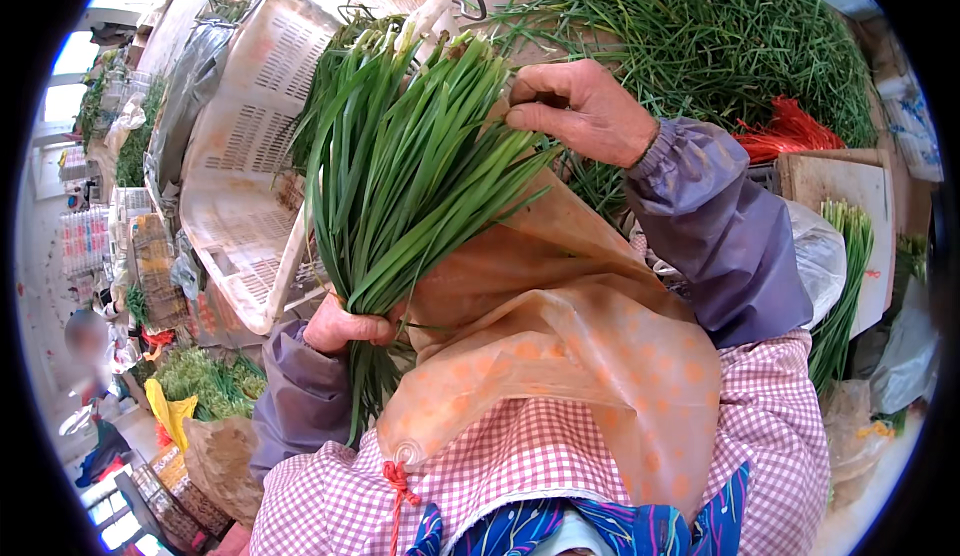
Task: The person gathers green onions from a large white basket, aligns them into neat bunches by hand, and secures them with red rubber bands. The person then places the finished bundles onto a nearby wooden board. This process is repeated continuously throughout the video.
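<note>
My left hand (360, 327) is closed around the lower part of a thick bunch of long green leaves, likely Chinese chives (412, 173). The cut pale ends of the bunch fan out at the top. At its upper right is my right hand (577, 110), thumb and forefinger brought near each other at the edge of the leaves; whether a leaf is pinched between them cannot be told. Under the bunch, a translucent orange-spotted plastic apron (570, 338) covers my lap. More leaves lie behind the bunch at the rim of a white plastic crate (255, 128).
A large heap of loose green leaves (705, 38) spreads at the upper right, with red plastic ties (791, 132) at its lower edge. Another bunch of chives (844, 278) rests against a board (825, 181) at the right. A person (90, 338) is far off at the left.
</note>
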Tool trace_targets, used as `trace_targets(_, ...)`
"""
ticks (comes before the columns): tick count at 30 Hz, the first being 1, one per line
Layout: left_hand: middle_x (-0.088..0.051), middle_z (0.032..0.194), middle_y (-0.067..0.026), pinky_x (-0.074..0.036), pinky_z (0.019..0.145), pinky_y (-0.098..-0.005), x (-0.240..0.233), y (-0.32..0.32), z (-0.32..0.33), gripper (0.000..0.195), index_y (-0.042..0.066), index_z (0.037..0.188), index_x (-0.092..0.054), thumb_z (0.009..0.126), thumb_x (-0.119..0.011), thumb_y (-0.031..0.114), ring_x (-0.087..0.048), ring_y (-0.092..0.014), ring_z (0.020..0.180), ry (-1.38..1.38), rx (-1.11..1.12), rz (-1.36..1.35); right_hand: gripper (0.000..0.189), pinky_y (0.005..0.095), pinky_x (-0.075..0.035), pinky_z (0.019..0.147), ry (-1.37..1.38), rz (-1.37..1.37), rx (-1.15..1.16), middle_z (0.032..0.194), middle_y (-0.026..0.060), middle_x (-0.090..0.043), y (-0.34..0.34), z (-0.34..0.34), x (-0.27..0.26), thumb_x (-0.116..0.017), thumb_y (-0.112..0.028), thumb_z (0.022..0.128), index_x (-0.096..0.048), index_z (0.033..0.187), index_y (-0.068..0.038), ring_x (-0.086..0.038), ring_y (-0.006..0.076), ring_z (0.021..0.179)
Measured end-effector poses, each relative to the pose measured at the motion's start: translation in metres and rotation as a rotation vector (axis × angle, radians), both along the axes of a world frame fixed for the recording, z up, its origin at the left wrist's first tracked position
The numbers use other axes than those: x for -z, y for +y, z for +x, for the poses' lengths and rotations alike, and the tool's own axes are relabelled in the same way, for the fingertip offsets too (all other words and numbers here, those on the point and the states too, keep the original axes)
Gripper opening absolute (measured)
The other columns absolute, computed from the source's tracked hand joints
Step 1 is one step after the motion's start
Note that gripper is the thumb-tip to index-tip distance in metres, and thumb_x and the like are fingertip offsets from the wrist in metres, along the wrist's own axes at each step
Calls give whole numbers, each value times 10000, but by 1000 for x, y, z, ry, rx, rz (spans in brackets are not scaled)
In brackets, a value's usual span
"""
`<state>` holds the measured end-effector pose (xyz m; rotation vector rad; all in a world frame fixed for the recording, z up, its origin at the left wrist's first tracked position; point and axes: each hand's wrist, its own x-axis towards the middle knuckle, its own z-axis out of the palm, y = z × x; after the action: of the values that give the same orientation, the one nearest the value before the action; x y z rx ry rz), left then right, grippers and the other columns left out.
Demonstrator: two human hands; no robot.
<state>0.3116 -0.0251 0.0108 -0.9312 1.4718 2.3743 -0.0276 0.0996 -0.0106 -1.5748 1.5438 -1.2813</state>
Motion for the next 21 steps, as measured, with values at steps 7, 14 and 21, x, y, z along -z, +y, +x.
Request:
trace_targets(7, -542, 738, -46, -386, 501, -274, 3, 2, 0, 366, -14, 970, -559, 635, -697, 30, -479, -133, 579, -44, 0, -25, 88, 328, -485, 590, 609, -205, 244, 741, 131, -606, 17, -12, 17, -665, -95, 794, -613, 836, -37, -597, 301, 651)
trace_targets(14, -454, 738, -56, -308, 451, -277, 16, -4, 5, 481, 36, 994, -503, 662, -808, 203, -403, -139, 540, 16, 44, 119, 323, 379, -492, 708, 857, 468, 870, 919, 147, -657, 103, -160, 65, -606, -308, 841, -610, 997, -25, -643, 279, 823)
trace_targets(21, -385, 695, -41, -267, 414, -273, 30, -2, 10, 527, 53, 1161, -439, 702, -698, 49, -312, -129, 479, 117, -27, 372, 466, 264, -524, 571, -489, 276, 96, 954, 99, -648, 2, -18, 25, -550, -377, 909, -521, 1232, -43, -666, 160, 740)
